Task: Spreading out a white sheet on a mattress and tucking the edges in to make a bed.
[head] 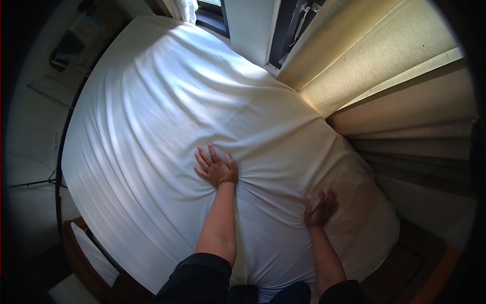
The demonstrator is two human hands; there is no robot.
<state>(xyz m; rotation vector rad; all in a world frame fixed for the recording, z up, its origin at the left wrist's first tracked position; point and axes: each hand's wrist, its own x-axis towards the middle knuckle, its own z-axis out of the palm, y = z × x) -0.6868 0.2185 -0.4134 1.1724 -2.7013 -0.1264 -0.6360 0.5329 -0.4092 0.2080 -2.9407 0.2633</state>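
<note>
A white fitted sheet [262, 133] covers a mattress that fills most of the view. My left hand [216, 167] presses flat on the sheet near the middle, fingers spread and pointing away from me. Creases in the cloth run outward from under that palm. Further right and nearer to me, my right hand [322, 209] lies palm down on the sheet in shadow, its fingers apart. Neither hand holds anything. Folds bunch between my hands and gather toward my knee [292, 293], which shows in dark cloth at the bottom edge.
Long beige curtains [364, 49] hang along the mattress's right side, beside a dark window frame [290, 30]. Another window [210, 15] stands at the far end. At lower left is a wooden furniture piece [85, 262] with something white in it. A dark thin stand [38, 183] is at left.
</note>
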